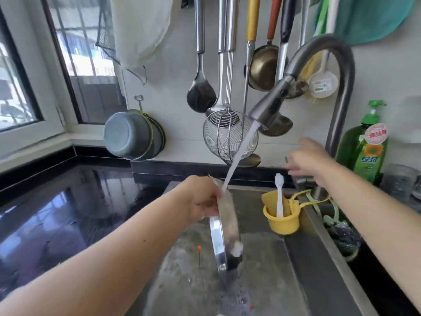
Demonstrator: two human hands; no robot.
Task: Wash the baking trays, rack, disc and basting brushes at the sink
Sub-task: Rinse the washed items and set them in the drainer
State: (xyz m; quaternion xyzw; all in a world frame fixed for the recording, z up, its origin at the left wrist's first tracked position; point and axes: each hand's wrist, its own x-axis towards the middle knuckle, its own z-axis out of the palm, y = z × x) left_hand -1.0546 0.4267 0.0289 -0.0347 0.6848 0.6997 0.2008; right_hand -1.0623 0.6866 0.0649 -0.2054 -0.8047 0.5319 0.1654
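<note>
My left hand [201,198] grips the top edge of a round metal baking tray [224,233], held on edge over the sink [319,252]. Water streams from the faucet head [270,108] onto the tray's upper rim and runs down it with foam. My right hand [307,158] is open, fingers spread and blurred, in the air near the faucet's base, touching nothing that I can see. A thin stick with a red tip [199,256], perhaps a basting brush, lies in the sink, and a second red tip [251,306] shows near the foam at the bottom.
A yellow cup [282,221] with a white brush [279,197] hangs inside the sink's back right. Green dish soap bottle [364,147] stands right of the faucet. Ladles and a wire skimmer [230,135] hang on the wall. Wet black counter [68,213] lies left.
</note>
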